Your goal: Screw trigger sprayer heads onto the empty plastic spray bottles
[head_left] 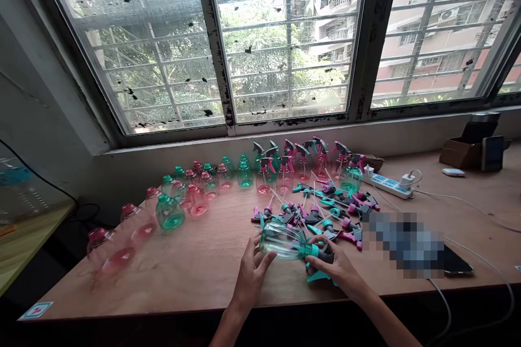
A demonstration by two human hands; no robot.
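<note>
A clear green spray bottle [280, 241] lies sideways between my two hands, above the front of the table. My left hand [253, 263] is wrapped round its base end. At the neck, my right hand [331, 264] grips a spray head [323, 255] with a turquoise collar and trigger. The collar sits against the bottle's mouth; I cannot tell how far it is screwed on. Just behind my hands lies a heap of loose spray heads [313, 211] in grey, pink and turquoise, with thin tubes sticking out.
Several open pink bottles [197, 200] and green bottles [170, 212] stand on the left of the wooden table [183, 276]. Bottles with spray heads [303, 162] stand at the back. To the right are a power strip [391, 184], a phone [458, 263], cables and a brown box [459, 153].
</note>
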